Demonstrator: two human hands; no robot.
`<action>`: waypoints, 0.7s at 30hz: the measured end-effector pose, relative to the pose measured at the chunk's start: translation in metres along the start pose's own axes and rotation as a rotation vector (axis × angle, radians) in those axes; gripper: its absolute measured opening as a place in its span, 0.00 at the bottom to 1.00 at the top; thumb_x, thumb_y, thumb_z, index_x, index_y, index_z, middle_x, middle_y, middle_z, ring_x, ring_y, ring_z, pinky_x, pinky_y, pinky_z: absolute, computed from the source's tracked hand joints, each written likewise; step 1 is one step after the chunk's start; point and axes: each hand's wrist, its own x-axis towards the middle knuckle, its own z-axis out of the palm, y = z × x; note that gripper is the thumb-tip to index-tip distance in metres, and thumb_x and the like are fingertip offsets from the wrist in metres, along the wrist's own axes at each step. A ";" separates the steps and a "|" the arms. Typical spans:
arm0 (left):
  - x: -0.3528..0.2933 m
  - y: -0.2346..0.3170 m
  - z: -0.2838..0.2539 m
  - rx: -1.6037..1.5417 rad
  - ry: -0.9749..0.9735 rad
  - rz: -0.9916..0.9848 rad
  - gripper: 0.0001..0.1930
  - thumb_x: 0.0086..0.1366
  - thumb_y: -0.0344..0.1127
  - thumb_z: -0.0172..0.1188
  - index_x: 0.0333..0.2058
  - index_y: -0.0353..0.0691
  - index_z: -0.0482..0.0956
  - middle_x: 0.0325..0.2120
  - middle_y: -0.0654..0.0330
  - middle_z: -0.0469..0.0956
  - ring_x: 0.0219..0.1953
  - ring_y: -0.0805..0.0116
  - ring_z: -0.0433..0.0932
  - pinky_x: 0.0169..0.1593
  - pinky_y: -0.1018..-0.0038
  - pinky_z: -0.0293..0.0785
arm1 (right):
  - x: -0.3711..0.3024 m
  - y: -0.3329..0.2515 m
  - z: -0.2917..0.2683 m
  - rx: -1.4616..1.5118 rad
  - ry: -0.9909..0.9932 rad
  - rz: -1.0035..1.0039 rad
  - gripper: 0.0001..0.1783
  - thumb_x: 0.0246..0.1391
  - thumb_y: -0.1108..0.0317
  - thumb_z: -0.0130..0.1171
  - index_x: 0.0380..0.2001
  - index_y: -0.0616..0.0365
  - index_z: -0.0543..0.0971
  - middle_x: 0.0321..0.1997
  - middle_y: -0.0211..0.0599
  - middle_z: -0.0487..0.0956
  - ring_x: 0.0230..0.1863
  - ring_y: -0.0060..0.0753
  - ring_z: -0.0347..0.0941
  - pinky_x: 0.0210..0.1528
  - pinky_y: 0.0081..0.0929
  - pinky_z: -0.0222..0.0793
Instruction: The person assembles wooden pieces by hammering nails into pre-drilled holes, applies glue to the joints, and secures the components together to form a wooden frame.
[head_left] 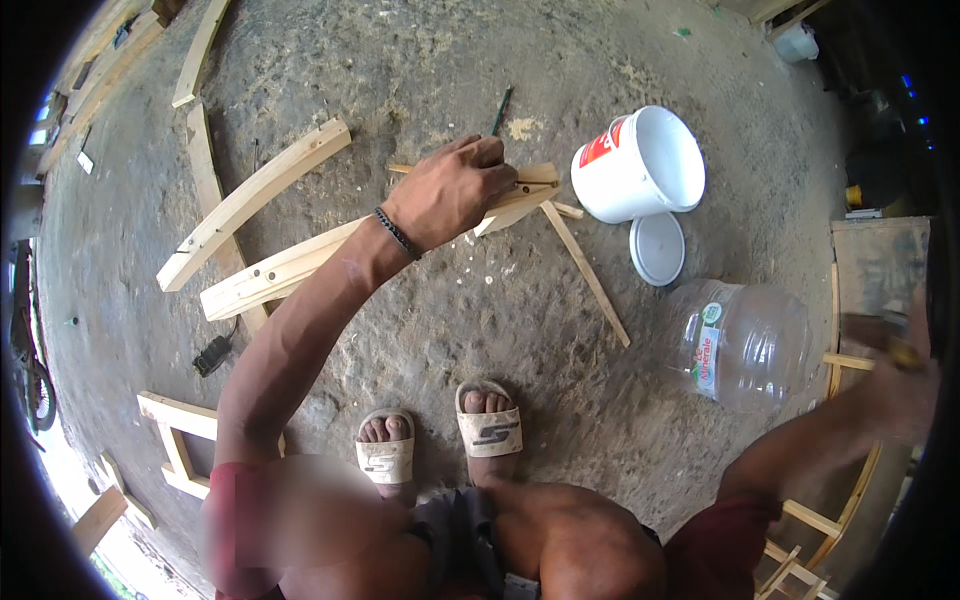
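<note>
My left hand reaches forward with its fingers closed over the far end of a pale wooden piece. Its fingertips pinch a thin nail at that end. Out at the far right, my raised right hand is smeared by motion. It is wrapped round what looks like a hammer, with a dark head and some yellow on it. A second curved wooden piece lies to the left of the first, with nails or dark holes along its face.
A white bucket leans behind its round lid. Nearer stands a clear plastic bottle. A thin wood strip lies on the concrete floor. Joined wood frames sit at left and lower right. My sandalled feet are below.
</note>
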 end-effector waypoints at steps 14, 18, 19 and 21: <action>0.000 0.001 0.006 0.054 0.070 0.079 0.08 0.58 0.32 0.66 0.36 0.38 0.83 0.27 0.60 0.73 0.32 0.64 0.75 0.41 0.66 0.76 | -0.075 0.097 0.049 -0.214 0.055 0.448 0.09 0.70 0.65 0.46 0.42 0.60 0.70 0.18 0.23 0.66 0.13 0.15 0.60 0.14 0.19 0.59; -0.002 0.001 0.007 0.125 0.085 0.067 0.10 0.58 0.33 0.65 0.39 0.39 0.83 0.29 0.60 0.74 0.35 0.63 0.76 0.43 0.66 0.75 | -0.083 0.102 0.051 -0.251 -0.029 0.423 0.06 0.69 0.69 0.48 0.41 0.60 0.70 0.17 0.22 0.66 0.13 0.12 0.60 0.14 0.17 0.57; -0.001 0.002 0.007 0.119 0.088 0.068 0.10 0.58 0.33 0.65 0.39 0.40 0.83 0.29 0.60 0.74 0.35 0.63 0.76 0.43 0.66 0.75 | -0.088 0.100 0.052 -0.239 -0.048 0.496 0.05 0.68 0.70 0.50 0.41 0.61 0.72 0.19 0.22 0.67 0.15 0.12 0.61 0.17 0.18 0.57; 0.002 0.005 0.007 0.106 0.095 0.069 0.10 0.58 0.34 0.66 0.39 0.40 0.83 0.30 0.60 0.74 0.35 0.63 0.76 0.44 0.66 0.75 | -0.100 0.110 0.051 -0.318 -0.097 0.520 0.06 0.67 0.69 0.51 0.41 0.61 0.73 0.21 0.22 0.67 0.18 0.12 0.61 0.20 0.18 0.58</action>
